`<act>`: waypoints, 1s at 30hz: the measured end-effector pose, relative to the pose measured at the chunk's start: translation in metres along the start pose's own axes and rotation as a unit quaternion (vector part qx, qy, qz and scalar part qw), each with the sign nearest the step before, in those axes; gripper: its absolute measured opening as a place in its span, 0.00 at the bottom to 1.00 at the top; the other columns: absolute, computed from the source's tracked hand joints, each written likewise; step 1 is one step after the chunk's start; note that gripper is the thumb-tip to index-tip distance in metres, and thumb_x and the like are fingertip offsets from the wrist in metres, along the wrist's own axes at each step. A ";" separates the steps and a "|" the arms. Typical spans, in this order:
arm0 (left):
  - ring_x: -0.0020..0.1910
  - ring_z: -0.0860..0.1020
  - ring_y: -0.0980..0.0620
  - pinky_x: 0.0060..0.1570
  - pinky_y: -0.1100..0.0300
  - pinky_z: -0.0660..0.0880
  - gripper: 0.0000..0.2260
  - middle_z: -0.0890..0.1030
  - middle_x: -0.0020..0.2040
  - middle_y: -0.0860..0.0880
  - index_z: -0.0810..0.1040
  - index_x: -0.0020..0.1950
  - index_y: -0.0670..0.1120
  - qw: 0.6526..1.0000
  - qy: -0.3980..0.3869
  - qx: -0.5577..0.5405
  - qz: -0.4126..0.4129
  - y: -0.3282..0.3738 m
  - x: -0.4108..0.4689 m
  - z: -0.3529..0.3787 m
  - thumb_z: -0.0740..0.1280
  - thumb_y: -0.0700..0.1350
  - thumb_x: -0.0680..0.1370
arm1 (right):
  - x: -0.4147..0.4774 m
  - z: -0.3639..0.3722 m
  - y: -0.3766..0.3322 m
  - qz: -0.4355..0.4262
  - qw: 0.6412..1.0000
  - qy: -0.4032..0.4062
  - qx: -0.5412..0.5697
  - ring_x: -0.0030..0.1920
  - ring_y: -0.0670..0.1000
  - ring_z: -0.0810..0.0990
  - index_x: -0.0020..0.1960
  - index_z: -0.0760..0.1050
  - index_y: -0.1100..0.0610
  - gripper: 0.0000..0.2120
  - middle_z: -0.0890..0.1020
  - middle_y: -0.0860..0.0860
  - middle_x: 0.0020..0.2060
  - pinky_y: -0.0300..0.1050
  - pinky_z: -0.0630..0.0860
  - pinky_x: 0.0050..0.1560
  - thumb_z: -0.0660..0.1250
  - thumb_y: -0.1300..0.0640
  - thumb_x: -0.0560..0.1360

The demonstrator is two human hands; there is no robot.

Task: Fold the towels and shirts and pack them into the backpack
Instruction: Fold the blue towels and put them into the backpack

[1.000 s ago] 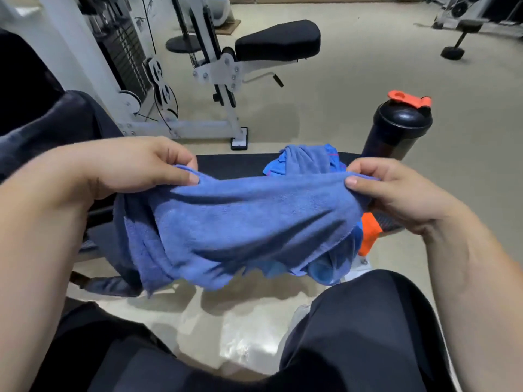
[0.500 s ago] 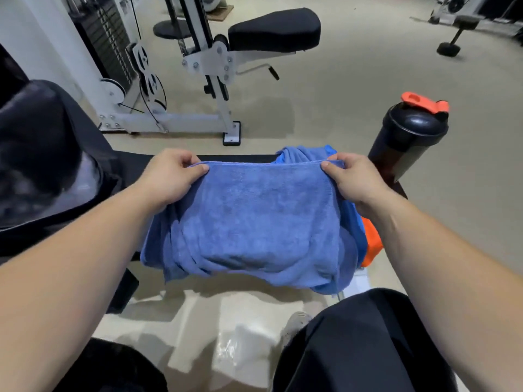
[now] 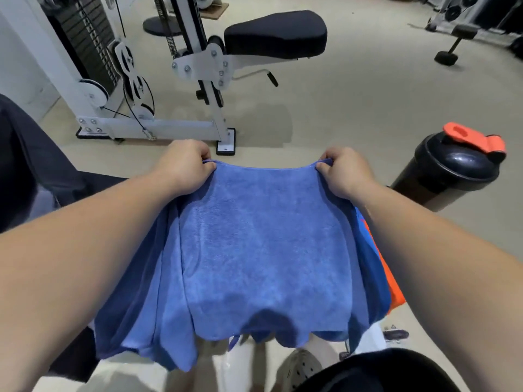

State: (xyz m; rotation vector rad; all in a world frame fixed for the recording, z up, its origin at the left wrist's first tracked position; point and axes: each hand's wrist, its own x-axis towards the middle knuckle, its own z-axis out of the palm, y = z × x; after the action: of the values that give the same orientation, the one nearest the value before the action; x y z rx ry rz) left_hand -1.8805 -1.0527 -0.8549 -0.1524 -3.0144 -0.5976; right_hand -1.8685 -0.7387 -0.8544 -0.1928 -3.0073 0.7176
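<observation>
both hands, left hand point(image 3: 185, 162) and right hand point(image 3: 343, 172), pinch the blue towel point(image 3: 263, 244) by its far corners; uneven layers beneath risk a crooked fold.

A blue towel point(image 3: 266, 244) is held by its far edge. One corner is pinched by the left hand point(image 3: 184, 162) and the other by the right hand point(image 3: 342, 171). The towel is stretched out between them (its near end hangs in folds). An orange cloth point(image 3: 393, 287) is seen just under its right side. A black bottle point(image 3: 441, 176) with an orange lid is seen near the right arm.
</observation>
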 end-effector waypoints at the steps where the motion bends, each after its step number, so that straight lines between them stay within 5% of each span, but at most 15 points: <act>1: 0.45 0.75 0.43 0.43 0.55 0.72 0.08 0.80 0.42 0.45 0.79 0.43 0.43 1.000 -0.010 0.006 0.000 -0.002 0.003 0.005 0.69 0.47 0.79 | 0.002 0.003 0.004 -0.004 1.000 0.006 -0.023 0.50 0.57 0.79 0.50 0.81 0.53 0.06 0.84 0.53 0.48 0.45 0.69 0.45 0.65 0.54 0.79; 5: 0.46 0.74 0.43 0.46 0.53 0.74 0.07 0.81 0.49 0.45 0.75 0.45 0.49 0.996 -0.062 0.065 -0.023 -0.018 0.004 0.033 0.66 0.52 0.80 | -0.004 0.015 0.018 -0.043 0.991 0.042 -0.122 0.54 0.60 0.77 0.66 0.74 0.48 0.15 0.77 0.54 0.57 0.50 0.72 0.49 0.62 0.51 0.80; 8: 0.55 0.74 0.40 0.51 0.49 0.72 0.13 0.77 0.59 0.44 0.74 0.61 0.50 0.990 -0.069 0.097 -0.069 -0.020 -0.012 0.042 0.62 0.56 0.81 | -0.027 0.022 0.004 -0.071 0.988 0.087 -0.106 0.60 0.61 0.73 0.73 0.68 0.47 0.23 0.73 0.55 0.62 0.56 0.72 0.59 0.63 0.44 0.79; 10: 0.61 0.72 0.39 0.58 0.44 0.69 0.18 0.74 0.63 0.44 0.71 0.68 0.50 0.992 -0.007 0.124 -0.036 -0.010 -0.029 0.042 0.61 0.56 0.81 | -0.053 0.024 -0.016 -0.102 0.986 0.100 -0.081 0.66 0.61 0.70 0.74 0.67 0.49 0.25 0.71 0.56 0.67 0.58 0.67 0.66 0.62 0.42 0.79; 14: 0.66 0.70 0.38 0.64 0.41 0.68 0.23 0.73 0.68 0.44 0.70 0.73 0.48 0.996 0.041 0.061 0.055 0.020 -0.088 0.041 0.60 0.55 0.80 | -0.107 0.039 -0.048 -0.135 0.984 -0.022 -0.118 0.80 0.61 0.50 0.80 0.56 0.45 0.33 0.52 0.55 0.81 0.63 0.47 0.78 0.52 0.32 0.79; 18: 0.81 0.50 0.41 0.76 0.36 0.49 0.32 0.54 0.82 0.46 0.55 0.81 0.52 0.993 -0.081 0.087 0.017 0.036 -0.143 0.053 0.53 0.64 0.81 | -0.125 0.070 -0.034 -0.106 0.965 -0.105 -0.216 0.77 0.63 0.29 0.81 0.39 0.41 0.39 0.33 0.53 0.80 0.72 0.33 0.73 0.42 0.25 0.76; 22: 0.81 0.40 0.42 0.76 0.34 0.42 0.40 0.40 0.83 0.48 0.42 0.82 0.56 0.978 -0.136 0.158 -0.018 0.015 -0.163 0.058 0.41 0.75 0.75 | -0.122 0.074 -0.009 -0.080 0.963 -0.100 -0.238 0.76 0.62 0.26 0.80 0.37 0.39 0.42 0.29 0.51 0.78 0.73 0.32 0.71 0.40 0.21 0.72; 30: 0.82 0.43 0.48 0.77 0.37 0.45 0.42 0.43 0.83 0.52 0.42 0.81 0.63 0.963 -0.186 0.174 0.094 -0.031 -0.141 0.034 0.34 0.79 0.69 | -0.118 0.072 -0.003 -0.092 0.964 -0.100 -0.231 0.78 0.61 0.28 0.80 0.39 0.37 0.44 0.31 0.50 0.79 0.71 0.34 0.74 0.38 0.19 0.70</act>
State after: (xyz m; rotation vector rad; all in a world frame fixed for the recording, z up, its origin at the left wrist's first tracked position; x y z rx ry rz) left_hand -1.7455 -1.0803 -0.9095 -0.5815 -3.3394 -0.0155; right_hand -1.7569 -0.7891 -0.9190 0.1553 -3.2751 0.0115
